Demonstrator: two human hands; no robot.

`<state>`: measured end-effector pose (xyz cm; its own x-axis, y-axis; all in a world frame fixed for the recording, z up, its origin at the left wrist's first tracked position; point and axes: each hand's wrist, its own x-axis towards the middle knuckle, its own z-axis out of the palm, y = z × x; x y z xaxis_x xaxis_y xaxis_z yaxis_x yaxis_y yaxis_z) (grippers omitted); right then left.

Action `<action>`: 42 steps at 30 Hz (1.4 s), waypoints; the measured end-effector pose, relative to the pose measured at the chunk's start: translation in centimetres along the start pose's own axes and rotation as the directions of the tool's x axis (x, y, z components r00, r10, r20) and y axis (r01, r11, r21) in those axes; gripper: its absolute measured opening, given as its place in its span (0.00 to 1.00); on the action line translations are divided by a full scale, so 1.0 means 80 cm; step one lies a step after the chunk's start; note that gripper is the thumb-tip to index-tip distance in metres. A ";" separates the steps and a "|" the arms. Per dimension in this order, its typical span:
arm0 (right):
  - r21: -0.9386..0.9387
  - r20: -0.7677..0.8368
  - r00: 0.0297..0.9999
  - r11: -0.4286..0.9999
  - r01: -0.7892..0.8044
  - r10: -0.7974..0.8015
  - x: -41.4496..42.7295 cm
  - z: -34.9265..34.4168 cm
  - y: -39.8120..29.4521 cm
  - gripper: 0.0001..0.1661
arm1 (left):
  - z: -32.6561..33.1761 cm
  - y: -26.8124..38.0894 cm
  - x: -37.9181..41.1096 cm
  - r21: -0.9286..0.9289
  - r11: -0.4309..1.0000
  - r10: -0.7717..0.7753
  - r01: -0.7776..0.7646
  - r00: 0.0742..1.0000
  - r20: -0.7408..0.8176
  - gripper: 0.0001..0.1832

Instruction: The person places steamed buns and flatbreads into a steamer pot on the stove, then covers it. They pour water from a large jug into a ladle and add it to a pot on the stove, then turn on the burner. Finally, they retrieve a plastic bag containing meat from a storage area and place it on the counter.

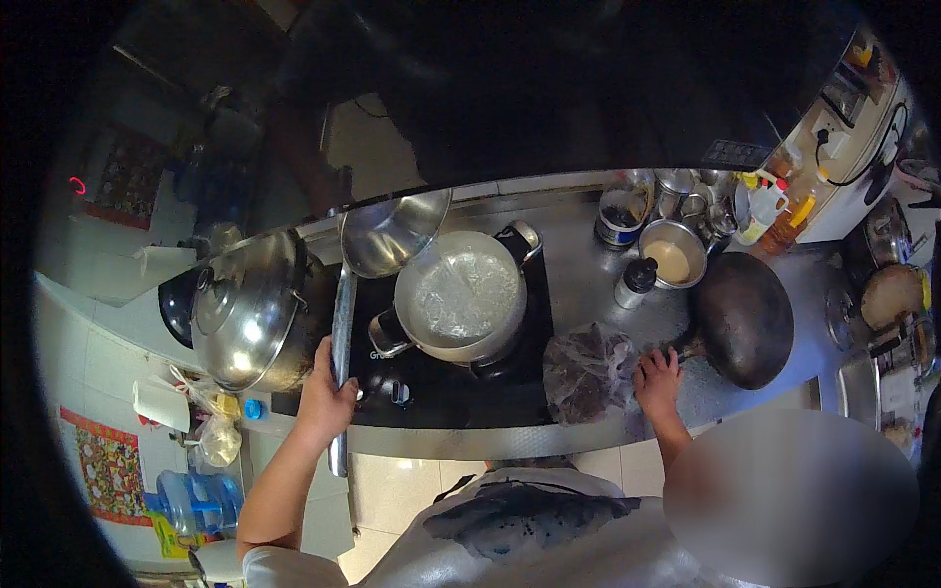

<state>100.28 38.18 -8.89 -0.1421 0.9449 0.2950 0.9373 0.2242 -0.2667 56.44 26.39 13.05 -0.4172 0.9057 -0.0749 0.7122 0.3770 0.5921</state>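
Observation:
My left hand (327, 400) grips the long handle of a shiny metal dipper (393, 231), whose bowl tilts over a two-handled pot (459, 294). Clear water streams from its lip, and the surface in the pot is churned. Under the pot lies a black glass cooktop (434, 389). My right hand (658, 386) is palm down at the steel counter with fingers apart, between a clear plastic bag (588, 371) of dark contents and the handle of a dark wok (746, 320). Whether its fingertips touch the bag or the handle is unclear.
Left of the cooktop stands a large lidded steel pot (246, 316). A metal cup (673, 253) of tan liquid, a black-topped bottle (636, 283) and an oil bottle (790, 224) stand at the right. The dark range hood (514, 95) overhangs the back.

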 end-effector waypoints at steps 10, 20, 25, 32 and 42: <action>-0.052 0.121 0.981 0.988 -0.149 0.154 0.023 0.012 0.008 0.16 | 0.005 -0.003 -0.008 -0.057 0.998 0.016 -0.019 0.999 -0.042 0.35; -0.051 -0.042 0.978 0.977 -0.208 0.206 0.028 0.030 0.013 0.18 | 0.016 -0.045 -0.018 -0.175 0.982 0.061 -0.075 0.995 -0.085 0.36; 0.019 -0.021 0.975 0.975 -0.221 0.221 0.032 0.041 0.030 0.18 | 0.009 -0.019 -0.025 -0.308 0.949 -0.078 0.064 0.996 -0.034 0.37; -0.287 -0.256 0.940 0.911 -0.296 0.225 0.038 0.025 0.113 0.20 | 0.007 -0.029 -0.028 -0.279 0.959 -0.065 0.054 0.997 -0.029 0.36; -0.237 -0.184 0.973 0.955 -0.179 0.137 0.055 -0.062 0.133 0.21 | 0.012 -0.011 -0.026 -0.272 0.962 -0.006 -0.010 0.998 -0.057 0.37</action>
<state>111.20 43.54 -5.88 0.0485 0.9064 0.4197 0.9959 -0.0117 -0.0898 57.25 24.35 11.93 -0.4532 0.8908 -0.0324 0.5360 0.3013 0.7886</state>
